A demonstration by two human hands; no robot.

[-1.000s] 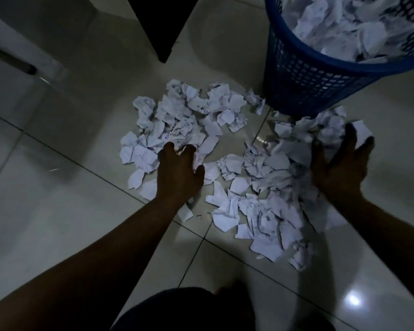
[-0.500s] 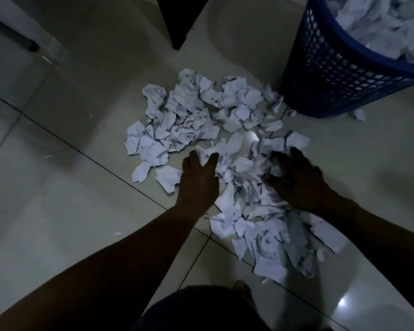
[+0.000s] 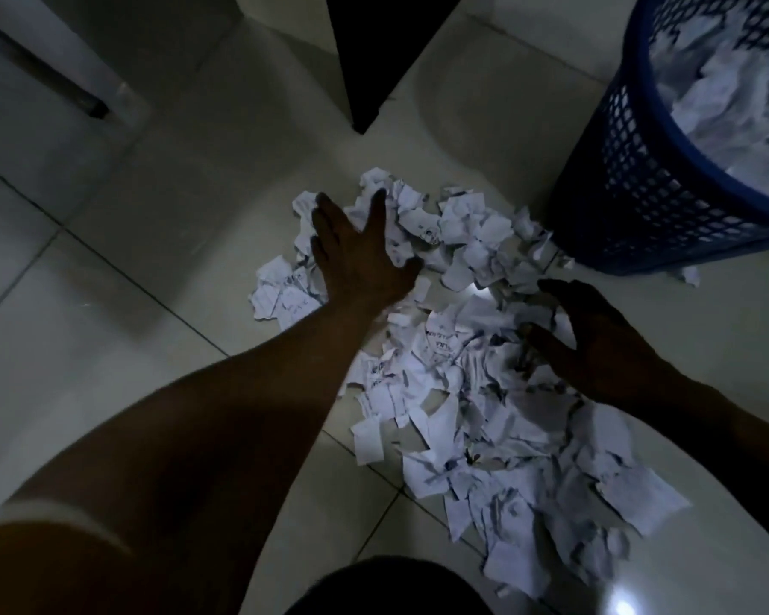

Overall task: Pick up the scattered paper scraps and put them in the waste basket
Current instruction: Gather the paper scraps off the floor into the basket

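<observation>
Torn white paper scraps (image 3: 476, 392) lie in a long heap on the tiled floor, running from near the waste basket down to the lower right. The blue mesh waste basket (image 3: 631, 184) stands at the upper right and holds several crumpled papers. My left hand (image 3: 356, 255) lies flat with fingers spread on the far left part of the heap. My right hand (image 3: 596, 339) rests palm down, fingers straight, on the right side of the heap. Neither hand grips a scrap.
A dark furniture leg (image 3: 374, 59) stands on the floor beyond the heap. A pale object with a dark bar (image 3: 63, 82) sits at the upper left. One stray scrap (image 3: 691, 275) lies beside the basket's base. My knee (image 3: 391, 588) shows at the bottom.
My left hand has reached farther out over the far scraps. The right hand has swept scraps inward from the basket side, and the heap is now more bunched together.
</observation>
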